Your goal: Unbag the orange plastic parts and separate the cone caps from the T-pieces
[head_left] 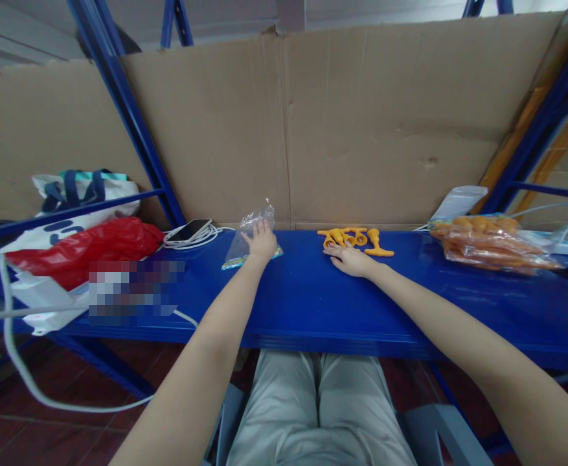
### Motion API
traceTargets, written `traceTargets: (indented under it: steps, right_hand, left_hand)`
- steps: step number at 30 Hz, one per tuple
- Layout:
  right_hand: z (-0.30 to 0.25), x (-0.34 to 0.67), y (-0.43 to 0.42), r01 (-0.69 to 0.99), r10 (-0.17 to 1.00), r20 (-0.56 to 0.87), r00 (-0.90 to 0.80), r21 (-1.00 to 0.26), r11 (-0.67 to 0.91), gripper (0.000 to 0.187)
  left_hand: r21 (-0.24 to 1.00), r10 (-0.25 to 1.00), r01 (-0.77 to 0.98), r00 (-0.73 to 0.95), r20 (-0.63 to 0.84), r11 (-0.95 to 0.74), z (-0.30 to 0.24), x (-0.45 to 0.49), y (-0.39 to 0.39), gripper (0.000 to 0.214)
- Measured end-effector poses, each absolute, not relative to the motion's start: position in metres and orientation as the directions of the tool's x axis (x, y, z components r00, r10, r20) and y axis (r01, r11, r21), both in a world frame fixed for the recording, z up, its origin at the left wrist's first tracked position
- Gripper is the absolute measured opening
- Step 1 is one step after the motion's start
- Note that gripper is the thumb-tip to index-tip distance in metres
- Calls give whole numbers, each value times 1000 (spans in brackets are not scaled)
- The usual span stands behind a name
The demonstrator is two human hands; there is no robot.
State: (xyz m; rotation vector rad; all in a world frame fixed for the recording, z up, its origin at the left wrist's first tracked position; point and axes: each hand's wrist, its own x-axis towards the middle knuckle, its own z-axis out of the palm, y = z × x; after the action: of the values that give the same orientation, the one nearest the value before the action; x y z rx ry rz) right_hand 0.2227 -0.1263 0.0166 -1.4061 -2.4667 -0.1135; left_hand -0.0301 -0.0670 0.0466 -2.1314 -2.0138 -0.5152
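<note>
A: Your left hand (259, 241)?
B: Fingers spread, palm down on the clear bag (239, 250), near the blue surface's (303, 304) back edge. Not clenched.
A: Your right hand (352, 261)?
B: Palm down, fingertips at the orange T-handled pieces (360, 239), also by the back edge. Can't tell if you're grasping one.
A: Nearby?
B: Packed bag of orange parts (495, 244), toward the right end. Phone (191, 230), back edge, left of your clear bag.

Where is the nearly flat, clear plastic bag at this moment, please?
In the head view, the bag is left of centre on the blue tabletop, under the left hand, between the dark-screened phone and the loose orange T-shaped plastic pieces.
</note>
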Motion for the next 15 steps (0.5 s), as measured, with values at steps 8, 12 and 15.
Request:
traceTargets:
  steps: [8,12,15]
  right_hand:
    - [15,223,-125,853,843,279,-460,-126,507,44]
    - [15,223,-124,857,852,271,-447,-141,495,44]
    - [15,223,-125,861,855,271,-442,-140,489,44]
  left_hand:
    - [94,739,972,99,666,-215,67,-65,-66,66]
    - [222,650,949,-26,759,-221,102,-72,-55,69]
    - [333,593,920,-155,791,-204,137,-76,-52,76]
